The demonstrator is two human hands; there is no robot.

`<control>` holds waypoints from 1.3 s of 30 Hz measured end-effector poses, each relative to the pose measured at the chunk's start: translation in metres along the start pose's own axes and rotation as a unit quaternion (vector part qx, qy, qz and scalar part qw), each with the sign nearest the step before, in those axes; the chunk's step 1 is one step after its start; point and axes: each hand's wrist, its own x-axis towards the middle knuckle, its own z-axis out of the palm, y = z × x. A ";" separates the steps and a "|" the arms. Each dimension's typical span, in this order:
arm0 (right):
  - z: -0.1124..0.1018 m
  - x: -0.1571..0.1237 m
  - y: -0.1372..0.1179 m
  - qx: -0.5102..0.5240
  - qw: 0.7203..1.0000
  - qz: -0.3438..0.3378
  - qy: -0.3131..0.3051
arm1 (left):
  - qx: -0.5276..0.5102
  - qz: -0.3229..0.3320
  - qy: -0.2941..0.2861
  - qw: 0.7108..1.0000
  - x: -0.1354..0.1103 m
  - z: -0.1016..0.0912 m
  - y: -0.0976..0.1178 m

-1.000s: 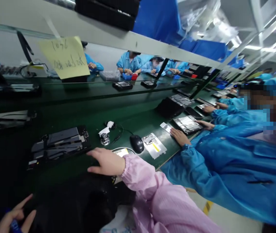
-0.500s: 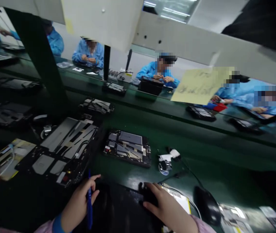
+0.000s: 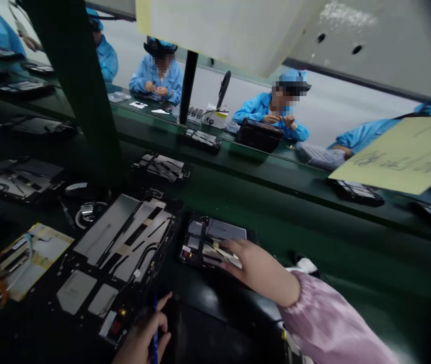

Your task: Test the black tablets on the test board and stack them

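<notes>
My left hand [image 3: 147,336] is at the bottom, with a blue pen [image 3: 155,328] held upright in its curled fingers and the index finger pointing forward. It rests by the near edge of a dark flat panel [image 3: 208,333]. My right hand [image 3: 253,263] reaches over a smaller opened tablet [image 3: 196,240], fingers stretched and apart on its right part, covering that corner. Whether the fingers grip it I cannot make out. A larger opened tablet [image 3: 124,242], with grey plates and black cables showing, lies left of it.
At left lie a yellow-edged battery pack [image 3: 29,258] with a white cable and another opened tablet [image 3: 22,177]. A green post [image 3: 75,76] rises from the bench. A yellow note [image 3: 401,156] hangs at right. Several people in blue work along the bench opposite.
My right hand has left the dark panel and moved forward onto the smaller tablet. My left hand still holds the pen. The view has swung, so things sit further right.
</notes>
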 end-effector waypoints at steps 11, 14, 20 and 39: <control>0.040 -0.169 0.031 0.131 0.969 0.185 0.101 | -0.008 0.075 -0.022 0.997 0.024 0.000 -0.010; 0.066 -0.229 0.025 0.184 0.943 0.243 0.135 | 0.009 0.078 -0.033 0.996 0.031 -0.006 -0.007; 0.119 -0.256 -0.017 0.151 0.957 0.249 0.016 | 0.162 0.122 -0.128 0.971 0.036 -0.030 0.032; 0.139 -0.266 0.041 0.163 0.927 0.170 0.290 | 0.078 0.248 -0.429 0.865 0.067 0.139 0.207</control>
